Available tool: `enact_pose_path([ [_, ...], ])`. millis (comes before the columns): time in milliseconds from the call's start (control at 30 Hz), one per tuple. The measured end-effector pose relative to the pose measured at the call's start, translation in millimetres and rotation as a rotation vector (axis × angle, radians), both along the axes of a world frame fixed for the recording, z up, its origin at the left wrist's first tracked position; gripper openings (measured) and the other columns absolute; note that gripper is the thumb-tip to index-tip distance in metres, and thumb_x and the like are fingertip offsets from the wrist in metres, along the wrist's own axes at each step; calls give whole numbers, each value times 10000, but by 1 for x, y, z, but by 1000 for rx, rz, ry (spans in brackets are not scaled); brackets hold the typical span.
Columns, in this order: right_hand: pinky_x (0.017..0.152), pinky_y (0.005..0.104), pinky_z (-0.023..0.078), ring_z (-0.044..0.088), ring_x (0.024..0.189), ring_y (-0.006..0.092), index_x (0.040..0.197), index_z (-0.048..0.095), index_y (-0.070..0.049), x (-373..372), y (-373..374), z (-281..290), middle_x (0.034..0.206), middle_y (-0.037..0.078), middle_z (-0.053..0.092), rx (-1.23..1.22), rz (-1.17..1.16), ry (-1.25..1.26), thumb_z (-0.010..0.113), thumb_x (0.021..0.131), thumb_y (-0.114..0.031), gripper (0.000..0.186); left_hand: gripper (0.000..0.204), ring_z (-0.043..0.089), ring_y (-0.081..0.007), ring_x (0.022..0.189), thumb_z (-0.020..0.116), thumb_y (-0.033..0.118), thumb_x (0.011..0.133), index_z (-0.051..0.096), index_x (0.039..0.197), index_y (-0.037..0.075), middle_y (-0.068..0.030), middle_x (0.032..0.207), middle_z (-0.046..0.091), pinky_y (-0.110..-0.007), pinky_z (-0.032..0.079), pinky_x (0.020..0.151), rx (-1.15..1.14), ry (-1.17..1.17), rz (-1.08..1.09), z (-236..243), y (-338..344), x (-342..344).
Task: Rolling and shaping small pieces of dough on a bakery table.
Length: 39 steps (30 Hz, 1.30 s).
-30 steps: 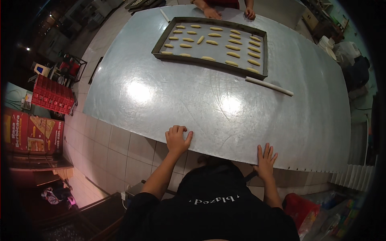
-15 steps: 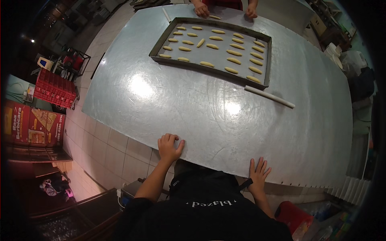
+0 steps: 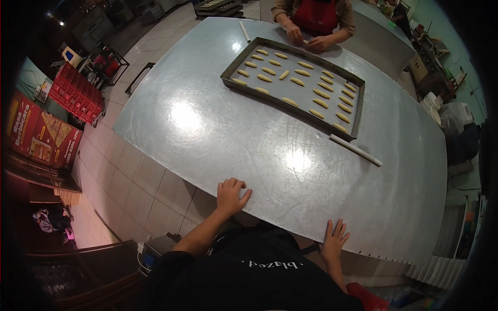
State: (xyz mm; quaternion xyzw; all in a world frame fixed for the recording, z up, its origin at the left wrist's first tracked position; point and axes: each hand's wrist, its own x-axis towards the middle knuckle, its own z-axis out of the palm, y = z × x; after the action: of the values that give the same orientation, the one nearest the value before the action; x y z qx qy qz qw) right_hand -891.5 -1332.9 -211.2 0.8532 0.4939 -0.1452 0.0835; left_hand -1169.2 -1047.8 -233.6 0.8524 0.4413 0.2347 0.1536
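My left hand (image 3: 233, 196) rests on the near edge of the metal-topped table (image 3: 207, 150), fingers loosely bent and thumb apart, holding nothing. Farther right along that edge lies my right hand (image 3: 334, 241), its fingers spread on the tabletop and nothing in it. Beyond both hands, toward the far side, is a large rectangular baking tray (image 3: 311, 119). Rows of slim, pale yellow dough pieces (image 3: 321, 103) lie in it, one turned at a different angle (image 3: 284, 74) from the others.
A pale rod (image 3: 355, 150) lies by the tray's near right corner, another rod (image 3: 245, 31) beyond its far left. Across the table, a co-worker in a red apron (image 3: 315, 18) holds a small piece between both hands (image 3: 306, 41). Stacked red crates (image 3: 77, 93) stand left.
My view has tilted up and shifted, so more of the co-worker shows. The co-worker's hands have come together around a small piece. My hands stay at the table edge.
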Motion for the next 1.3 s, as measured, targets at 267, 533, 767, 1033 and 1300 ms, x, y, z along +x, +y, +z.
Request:
enact_pose_path([
  [267, 1132, 601, 111, 170, 1421, 397, 1467, 316, -191, -7, 16, 7, 1547, 176, 171, 78, -195, -24, 854, 584, -257, 1036, 270, 552, -336, 858, 682, 316, 819, 622, 849, 55, -127, 881, 579, -441, 447, 759, -21, 18, 185, -8, 67, -59],
  [533, 1144, 583, 106, 143, 1439, 376, 1482, 280, -204, -11, 20, 8, 1559, 147, 155, 44, -266, -22, 842, 588, -190, 1057, 250, 517, -288, 865, 676, 317, 817, 599, 838, 80, -78, 882, 543, -418, 410, 774, 62, 41, 267, -17, 97, -91],
  [767, 1135, 599, 93, 98, 1449, 390, 1517, 173, -176, -12, 24, 0, 1579, 168, 82, -26, -336, -14, 840, 636, -286, 1111, 245, 517, -284, 850, 681, 315, 807, 596, 818, 85, -68, 868, 543, -420, 411, 767, 49, 50, 269, -18, 97, -92],
  [1033, 1120, 622, 103, 96, 1445, 401, 1521, 142, -154, -12, 25, 1, 1575, 176, 66, -14, -327, -41, 861, 615, -330, 1170, 250, 514, -285, 831, 676, 293, 814, 586, 811, 60, -79, 856, 544, -416, 411, 747, 56, 39, 270, -14, 96, -90],
  [1300, 1141, 603, 59, 78, 1456, 384, 1518, 190, -175, -15, 32, 13, 1581, 168, 77, -54, -374, 34, 799, 674, -224, 1042, 243, 516, -284, 829, 675, 287, 806, 588, 807, 60, -77, 847, 540, -415, 417, 742, 48, 41, 273, -14, 95, -92],
])
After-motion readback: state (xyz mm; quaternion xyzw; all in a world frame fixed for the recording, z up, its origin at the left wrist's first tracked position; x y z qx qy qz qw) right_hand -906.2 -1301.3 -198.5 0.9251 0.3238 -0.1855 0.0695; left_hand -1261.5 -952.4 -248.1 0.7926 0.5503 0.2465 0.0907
